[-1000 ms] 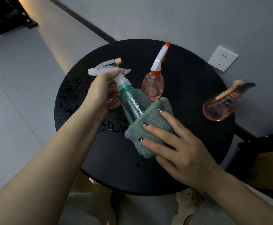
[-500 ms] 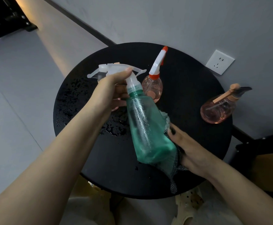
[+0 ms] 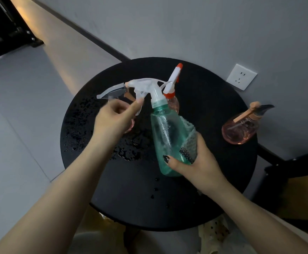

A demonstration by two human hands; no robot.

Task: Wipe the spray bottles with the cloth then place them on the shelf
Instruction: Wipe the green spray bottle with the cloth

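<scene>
A wet green spray bottle (image 3: 165, 132) with a clear white trigger head is held tilted above the round black table (image 3: 131, 191). My right hand (image 3: 195, 164) grips its lower body, with the grey-green cloth (image 3: 189, 136) pressed between palm and bottle. My left hand (image 3: 115, 118) is off the neck, fingers loosely curled, and its thumb tip touches the trigger lever. Three pink bottles stand on the table: one with an orange and white sprayer (image 3: 173, 83) behind the green bottle, one (image 3: 112, 91) mostly hidden behind my left hand, and one (image 3: 239, 130) at the right edge.
Water droplets (image 3: 76, 132) cover the table's left half. A white wall socket (image 3: 241, 77) sits behind the table. Dark furniture with a cardboard box (image 3: 299, 195) stands at the right. A black structure (image 3: 1, 28) fills the far upper left, across grey floor.
My left hand let go of the bottle's neck and drew back to the trigger. My right hand moved with the cloth from under the base to around the lower body, and the bottle stands more upright.
</scene>
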